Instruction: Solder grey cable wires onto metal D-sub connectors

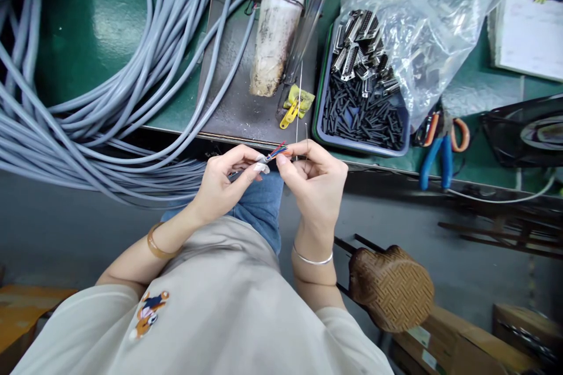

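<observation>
Between thumb and fingers, my left hand (226, 179) grips the end of a grey cable (263, 160), with something white wrapped on those fingertips. Thin coloured wires (277, 151), red, blue and orange among them, fan out of the cable end to the right. My right hand (314, 179) pinches the tips of these wires between thumb and forefinger. Both hands are just in front of the table edge, above my lap. A bundle of grey cables (132, 99) lies to the left, some ends with bared wires.
A blue tray (319, 120) holds metal connectors (352, 58) and small black tubes (365, 120), partly under a clear plastic bag (422, 23). Blue-handled pliers (435, 158) lie right of it. A yellow tool (290, 112) and a white roll (281, 29) are ahead. A stool (393, 287) stands behind right.
</observation>
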`<action>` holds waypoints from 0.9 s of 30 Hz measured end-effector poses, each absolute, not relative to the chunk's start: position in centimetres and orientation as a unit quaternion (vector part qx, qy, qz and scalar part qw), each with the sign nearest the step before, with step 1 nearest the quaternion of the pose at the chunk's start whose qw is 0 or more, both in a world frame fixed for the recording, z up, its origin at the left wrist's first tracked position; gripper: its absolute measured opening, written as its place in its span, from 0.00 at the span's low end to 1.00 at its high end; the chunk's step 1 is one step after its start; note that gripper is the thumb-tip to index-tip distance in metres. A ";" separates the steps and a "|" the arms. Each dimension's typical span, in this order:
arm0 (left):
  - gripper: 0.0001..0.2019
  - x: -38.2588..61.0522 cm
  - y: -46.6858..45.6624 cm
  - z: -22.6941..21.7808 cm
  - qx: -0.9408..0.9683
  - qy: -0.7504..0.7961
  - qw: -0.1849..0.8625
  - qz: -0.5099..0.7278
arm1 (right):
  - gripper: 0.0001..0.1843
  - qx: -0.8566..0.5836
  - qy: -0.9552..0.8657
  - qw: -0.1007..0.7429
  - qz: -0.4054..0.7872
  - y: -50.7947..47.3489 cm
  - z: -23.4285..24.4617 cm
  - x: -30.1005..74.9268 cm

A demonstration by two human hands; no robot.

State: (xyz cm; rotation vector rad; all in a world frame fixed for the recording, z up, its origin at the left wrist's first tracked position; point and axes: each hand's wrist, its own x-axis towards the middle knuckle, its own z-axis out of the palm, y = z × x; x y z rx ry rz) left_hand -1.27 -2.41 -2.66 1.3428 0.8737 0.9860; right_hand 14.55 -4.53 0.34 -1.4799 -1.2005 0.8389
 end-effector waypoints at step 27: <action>0.02 -1.0 -2.6 -3.1 0.717 0.342 0.380 0.474 | 0.03 -0.602 -0.574 0.439 0.340 -4.5 1.3 16.3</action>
